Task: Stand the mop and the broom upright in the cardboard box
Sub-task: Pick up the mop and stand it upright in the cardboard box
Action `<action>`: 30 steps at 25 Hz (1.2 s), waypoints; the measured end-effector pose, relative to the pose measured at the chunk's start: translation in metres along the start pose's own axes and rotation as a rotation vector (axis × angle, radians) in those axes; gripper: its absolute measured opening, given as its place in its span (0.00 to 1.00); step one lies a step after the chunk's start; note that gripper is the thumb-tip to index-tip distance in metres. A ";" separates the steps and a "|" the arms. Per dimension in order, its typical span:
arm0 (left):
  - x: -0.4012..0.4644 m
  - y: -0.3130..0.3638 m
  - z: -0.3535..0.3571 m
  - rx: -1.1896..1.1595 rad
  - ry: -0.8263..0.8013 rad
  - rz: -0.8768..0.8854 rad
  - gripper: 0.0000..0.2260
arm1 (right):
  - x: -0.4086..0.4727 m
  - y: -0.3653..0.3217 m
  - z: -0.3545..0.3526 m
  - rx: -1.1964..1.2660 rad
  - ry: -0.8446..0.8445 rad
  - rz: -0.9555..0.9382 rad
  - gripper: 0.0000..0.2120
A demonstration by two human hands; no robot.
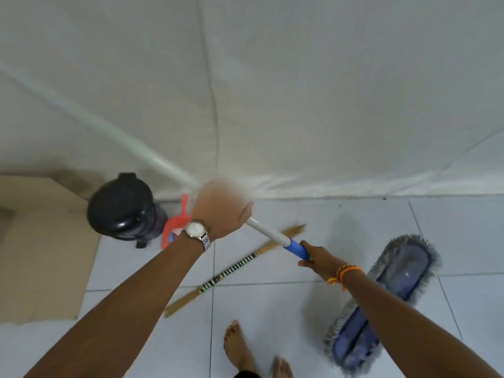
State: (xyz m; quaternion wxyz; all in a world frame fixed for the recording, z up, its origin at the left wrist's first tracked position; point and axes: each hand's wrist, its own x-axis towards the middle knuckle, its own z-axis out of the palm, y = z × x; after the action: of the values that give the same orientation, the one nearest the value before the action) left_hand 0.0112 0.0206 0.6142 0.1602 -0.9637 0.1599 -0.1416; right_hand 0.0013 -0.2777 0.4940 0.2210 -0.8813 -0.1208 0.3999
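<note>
Both hands hold the mop by its white pole [266,230], which runs from the upper left down to the right. My left hand [221,208], with a wristwatch, grips the pole at mid-length. My right hand [320,259] grips it lower, at the blue sleeve [297,248]. The flat blue mop head [381,301] with grey fringe is at the lower right, partly behind my right forearm. The broom [234,267], a stick bundle with a black-and-white wrapped band, lies flat on the tiles under the pole. Brown cardboard [41,255] covers the left edge; its shape is unclear.
A black lidded bin [122,205] stands against the white wall, with a red dustpan [176,227] leaning beside it. My bare feet [240,347] are on the white tiled floor at the bottom centre. White sheeting covers the wall ahead.
</note>
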 end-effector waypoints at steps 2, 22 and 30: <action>0.016 -0.024 -0.048 0.037 0.143 0.044 0.21 | -0.025 -0.036 -0.006 0.045 0.066 -0.031 0.21; -0.109 -0.292 -0.197 -1.033 0.769 -0.665 0.22 | -0.021 -0.495 0.119 0.422 0.267 -0.383 0.19; -0.199 -0.438 -0.186 -1.398 0.609 -0.576 0.09 | 0.006 -0.650 0.186 0.482 0.207 -0.379 0.16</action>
State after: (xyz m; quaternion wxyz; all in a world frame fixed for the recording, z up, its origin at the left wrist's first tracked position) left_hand -0.1148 0.4348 0.8942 -0.5714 -0.7636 -0.0064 -0.3008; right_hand -0.1595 0.3465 0.6972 0.5048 -0.8015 -0.1617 0.2769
